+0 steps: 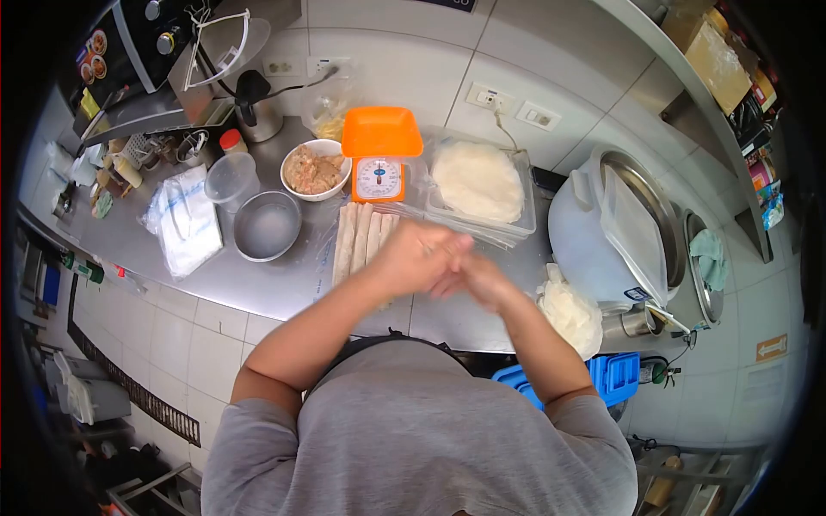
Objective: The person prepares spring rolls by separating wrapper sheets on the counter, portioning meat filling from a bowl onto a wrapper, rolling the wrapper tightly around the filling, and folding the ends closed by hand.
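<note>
My left hand (419, 260) and my right hand (478, 279) meet over the front of the steel counter, fingers overlapping and smeared by motion. Whether anything is between them is hidden. Just left of my left hand, and partly behind it, several pale rolls (360, 234) lie side by side on clear plastic. A stack of thin white wrappers (479, 181) sits in a clear plastic container behind my right hand. More pale wrappers (571, 315), bunched in a pile, rest to the right of my right forearm.
An orange kitchen scale (379, 178) stands at the back, beside a white bowl of ground filling (313, 169). Further left are a metal bowl (268, 226), a clear tub (232, 181) and plastic bags (185, 219). A large whitish tub (594, 232) stands right; blue lids (614, 378) show below the counter.
</note>
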`<control>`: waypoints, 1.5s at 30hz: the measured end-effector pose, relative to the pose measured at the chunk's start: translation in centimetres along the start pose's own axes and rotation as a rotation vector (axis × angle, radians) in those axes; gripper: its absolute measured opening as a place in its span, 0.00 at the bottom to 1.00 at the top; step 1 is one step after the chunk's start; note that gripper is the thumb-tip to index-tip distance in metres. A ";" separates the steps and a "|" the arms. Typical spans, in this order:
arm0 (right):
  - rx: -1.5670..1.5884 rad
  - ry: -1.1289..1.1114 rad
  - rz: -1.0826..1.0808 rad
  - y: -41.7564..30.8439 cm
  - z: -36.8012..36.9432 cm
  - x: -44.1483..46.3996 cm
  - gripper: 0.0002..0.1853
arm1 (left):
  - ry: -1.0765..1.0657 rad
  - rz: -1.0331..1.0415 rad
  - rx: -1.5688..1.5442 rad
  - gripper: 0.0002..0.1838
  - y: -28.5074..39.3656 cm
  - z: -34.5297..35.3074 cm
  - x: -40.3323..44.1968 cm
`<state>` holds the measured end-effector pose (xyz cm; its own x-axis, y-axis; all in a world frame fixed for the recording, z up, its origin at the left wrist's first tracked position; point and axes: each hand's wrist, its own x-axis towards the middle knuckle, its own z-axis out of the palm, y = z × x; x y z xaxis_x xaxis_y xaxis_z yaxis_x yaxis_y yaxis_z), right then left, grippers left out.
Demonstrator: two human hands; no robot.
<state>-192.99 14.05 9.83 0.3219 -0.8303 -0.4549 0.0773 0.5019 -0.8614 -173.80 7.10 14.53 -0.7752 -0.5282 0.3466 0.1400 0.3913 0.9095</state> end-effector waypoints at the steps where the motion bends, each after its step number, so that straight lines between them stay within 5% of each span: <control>1: 0.187 -0.011 0.000 0.4 0.7 0.6 0.36 | 0.057 0.156 0.144 0.14 -0.5 1.4 0.1; 2: 0.371 -0.022 -0.001 0.7 1.5 1.5 0.36 | -0.059 0.265 0.321 0.13 -1.0 2.4 -0.3; 4: 0.743 0.007 -0.015 0.2 2.4 1.9 0.34 | 0.042 0.405 0.353 0.17 0.3 4.4 -0.5; 6: 0.539 -0.046 -0.211 -1.1 1.2 1.0 0.31 | 0.295 0.425 0.280 0.22 0.5 4.9 0.1; 9: 0.317 -0.006 -0.339 -2.1 2.0 -0.6 0.24 | 0.645 0.114 -0.229 0.26 -0.2 3.1 1.3; 11: 0.142 -0.043 -0.295 -1.8 2.8 -1.1 0.22 | 0.517 -0.282 -0.867 0.22 0.3 0.6 2.3; 14: -0.235 0.569 -0.738 0.5 3.7 0.0 0.22 | 0.389 -0.277 -0.877 0.13 -1.6 -0.5 2.2; 17: -0.883 0.818 -1.176 -2.1 4.1 -2.5 0.25 | 0.501 -0.265 -0.337 0.14 0.7 0.6 1.9; 20: -1.258 0.830 -1.198 -4.1 6.4 -3.5 0.28 | 0.503 -0.123 -0.058 0.13 -0.2 1.5 1.7; 29: -1.401 0.705 -1.125 -6.2 5.4 -2.4 0.27 | 0.442 -0.059 -0.041 0.12 -2.5 3.3 0.7; 32: -0.661 0.456 -1.115 -7.1 4.3 -2.4 0.28 | 0.284 -0.187 -0.085 0.11 -0.8 2.3 0.4; 35: -0.546 0.250 -1.040 -7.6 3.3 -1.9 0.32 | 0.133 -0.210 0.004 0.06 -0.1 1.7 0.5; 38: -0.663 0.225 -1.071 -7.7 2.8 -1.6 0.31 | 0.076 -0.155 0.017 0.06 -0.3 1.6 0.5; 41: -0.869 0.248 -1.149 -7.8 3.1 -1.8 0.31 | 0.013 -0.361 -0.267 0.06 1.1 1.1 0.4; 45: -1.151 0.374 -1.160 -7.3 3.7 -1.9 0.25 | 0.045 -0.268 -0.296 0.06 0.1 1.3 0.2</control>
<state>-190.65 12.87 17.84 0.3541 -0.7019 0.6181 -0.6419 -0.6630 -0.3852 -174.72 8.00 14.39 -0.7813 -0.6174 0.0919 0.1134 0.0044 0.9935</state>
